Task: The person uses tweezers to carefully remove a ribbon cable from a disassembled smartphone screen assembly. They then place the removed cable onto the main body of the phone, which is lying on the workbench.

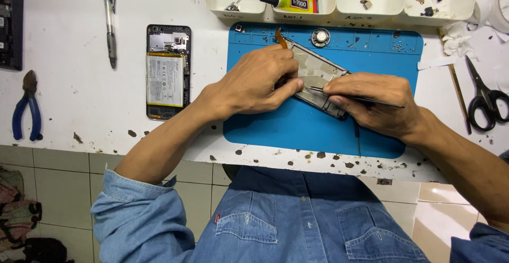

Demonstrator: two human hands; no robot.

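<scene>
In the head view we take the blue rectangular silicone work mat point(323, 125) as our landmark. On its upper middle lies the grey, stripped phone frame point(317, 72), its long axis running diagonally from the mat's upper left toward its lower right. Our left hand point(254, 80) rests on the frame's upper-left part, fingers curled and pressed down on it, thumb along the near edge, so it pins the frame without lifting it. Our right hand point(379, 101) sits at the frame's lower-right end, fingers pinched shut around thin dark metal tweezers point(360, 99), whose tip points left onto the frame's surface between the two hands. Both hands touch the frame; the right is the one nearer the tip's spot. An orange flex strip point(281, 38) curls up at the frame's far end.

Left of the mat lies one opened black phone with its battery showing point(168, 72), then one pen-like driver point(110, 22) and one pair of blue-handled pliers point(26, 107). Right of the mat lies one pair of black scissors point(485, 96). Beyond the mat stand four white plastic trays point(371, 6) (one holds a yellow glue tube point(291, 2)). A small round metal part point(320, 37) sits on the mat's far edge.
</scene>
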